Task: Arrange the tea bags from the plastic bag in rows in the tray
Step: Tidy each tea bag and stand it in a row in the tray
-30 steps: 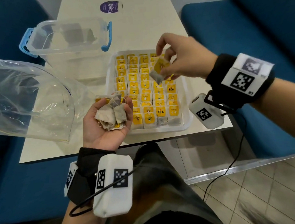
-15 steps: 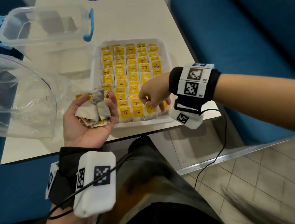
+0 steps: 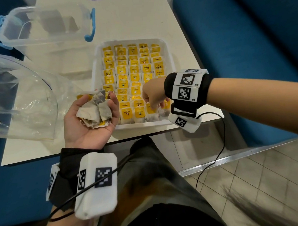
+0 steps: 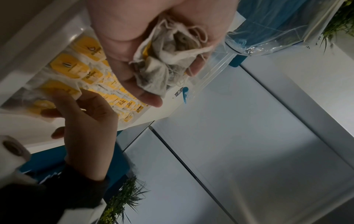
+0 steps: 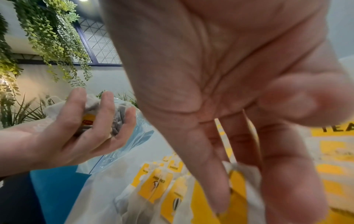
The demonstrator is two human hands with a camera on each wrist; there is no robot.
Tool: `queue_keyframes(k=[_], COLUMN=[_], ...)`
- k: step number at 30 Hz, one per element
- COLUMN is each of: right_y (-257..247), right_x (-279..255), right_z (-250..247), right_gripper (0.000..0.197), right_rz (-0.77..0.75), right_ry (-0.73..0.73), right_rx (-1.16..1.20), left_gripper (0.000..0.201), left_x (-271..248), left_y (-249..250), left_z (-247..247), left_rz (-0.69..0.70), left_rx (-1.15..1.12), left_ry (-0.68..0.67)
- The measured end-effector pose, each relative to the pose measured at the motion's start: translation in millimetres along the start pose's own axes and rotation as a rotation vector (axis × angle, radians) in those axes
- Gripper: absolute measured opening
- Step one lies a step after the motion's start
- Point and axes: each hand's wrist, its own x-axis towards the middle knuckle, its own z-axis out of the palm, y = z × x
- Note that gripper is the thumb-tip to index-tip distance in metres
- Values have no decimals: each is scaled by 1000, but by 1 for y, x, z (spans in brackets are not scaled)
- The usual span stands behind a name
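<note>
A white tray on the table holds several rows of yellow-tagged tea bags. My left hand is palm up just left of the tray's near corner, its fingers curled round a crumpled bunch of tea bags, which also shows in the left wrist view. My right hand reaches down into the tray's near right part. Its straight fingers press on a tea bag in the front row, with the thumb held apart.
A clear, crumpled plastic bag lies on the table left of my left hand. A clear container with blue handles stands behind it. The table's near edge runs just below the tray. Blue seating is to the right.
My right hand carried a tea bag from above the tray's far part down to the near right row and now presses it there. My left hand kept its bunch.
</note>
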Motion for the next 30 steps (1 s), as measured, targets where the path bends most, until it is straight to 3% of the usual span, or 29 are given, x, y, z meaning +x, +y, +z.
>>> queue_keyframes(k=[6, 11, 15, 20, 26, 30], right_y=[-1, -1, 0, -2, -5, -4], right_x=[2, 3, 5, 4, 4, -1], right_z=[0, -3, -2, -2, -4, -11], right_gripper=[32, 15, 23, 11, 24, 19], right_rz=[50, 51, 38, 22, 18, 20], right_ry=[31, 49, 79, 95, 51, 87], right_rx=[-31, -23, -45, -51, -62, -22], left_gripper=[31, 32, 35, 29, 28, 30], left_x=[1, 1, 1, 1, 1, 0], left_y=[0, 0, 0, -1, 0, 0], left_z=[0, 0, 0, 0, -1, -1], left_rz=[-9, -14, -18, -26, -17, -22], left_rx=[2, 4, -11, 3, 10, 8], left_ry=[3, -12, -30, -34, -33, -35])
